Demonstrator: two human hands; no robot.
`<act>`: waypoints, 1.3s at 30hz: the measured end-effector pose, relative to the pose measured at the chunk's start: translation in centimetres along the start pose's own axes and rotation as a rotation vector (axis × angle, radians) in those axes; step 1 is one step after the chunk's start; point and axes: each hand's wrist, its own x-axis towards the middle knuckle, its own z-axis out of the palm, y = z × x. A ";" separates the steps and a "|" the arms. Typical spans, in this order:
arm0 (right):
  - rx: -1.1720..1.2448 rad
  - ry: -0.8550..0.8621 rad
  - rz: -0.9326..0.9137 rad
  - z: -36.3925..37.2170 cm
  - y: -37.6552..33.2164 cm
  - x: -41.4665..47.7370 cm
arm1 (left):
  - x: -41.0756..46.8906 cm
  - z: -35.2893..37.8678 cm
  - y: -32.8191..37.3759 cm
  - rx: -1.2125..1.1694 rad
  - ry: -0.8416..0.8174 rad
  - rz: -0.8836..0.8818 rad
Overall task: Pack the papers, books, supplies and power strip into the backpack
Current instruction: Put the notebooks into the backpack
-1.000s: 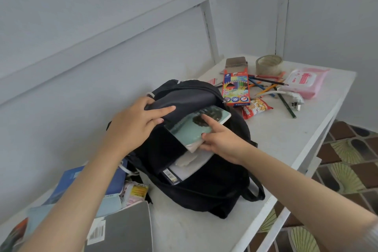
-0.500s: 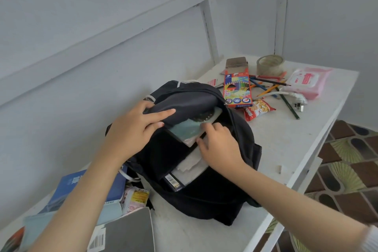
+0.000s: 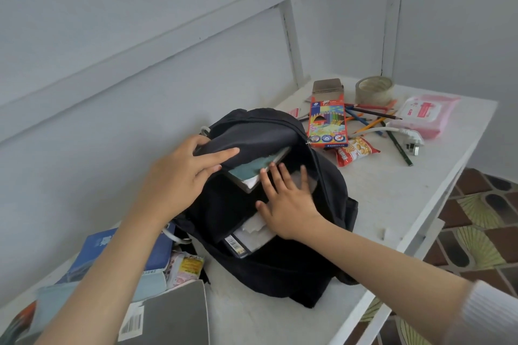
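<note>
- Since the earlier frame, the teal book (image 3: 249,171) is seen pushed further under the flap of the black backpack (image 3: 294,269). The right hand (image 3: 288,199) is flattened out from its curled push.
- The right hand is laid open on the papers (image 3: 252,230) in the backpack's mouth, with the fingers straight and spread. Nothing is gripped by it.
- The backpack's upper flap is gripped by the left hand (image 3: 179,176), with the fingers laid across the front and the thumb tucked behind.
- The backpack is set in the middle of the white table (image 3: 378,204), with its main pocket open.
- At the far right, outside the backpack, are found a coloured pencil box (image 3: 326,123), loose pencils (image 3: 364,117), a tape roll (image 3: 374,89), a pink wipes pack (image 3: 423,115), a snack packet (image 3: 356,151) and a white plug (image 3: 410,143) with its cable.
- At the near left, a blue book (image 3: 126,255) and a grey notebook (image 3: 173,316) are partly covered by the left forearm.
</note>
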 end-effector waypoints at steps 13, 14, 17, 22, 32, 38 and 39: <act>0.087 -0.119 -0.027 -0.9 0.1 0.5 | -0.7 0.7 0.1 0.015 0.008 -0.027; 0.116 -0.156 -0.041 -1.1 0.4 0.0 | -0.9 1.0 0.2 0.020 0.009 -0.033; 0.194 -0.210 -0.107 -1.3 1.0 -2.0 | -1.8 1.8 0.8 0.024 0.017 -0.090; 0.325 -0.243 -0.217 -1.6 1.8 -6.0 | -4.9 3.1 2.8 -0.163 0.042 -0.205; 0.718 0.059 -0.569 -2.1 -1.7 -10.7 | -17.5 0.5 2.4 -0.305 0.377 -0.586; 0.793 0.007 -0.664 -0.6 -8.3 -11.1 | -25.5 -0.7 1.3 -0.406 0.325 -0.934; 0.791 -0.013 -0.669 -0.2 -9.3 -10.8 | -26.6 -0.7 1.4 -0.436 0.301 -0.959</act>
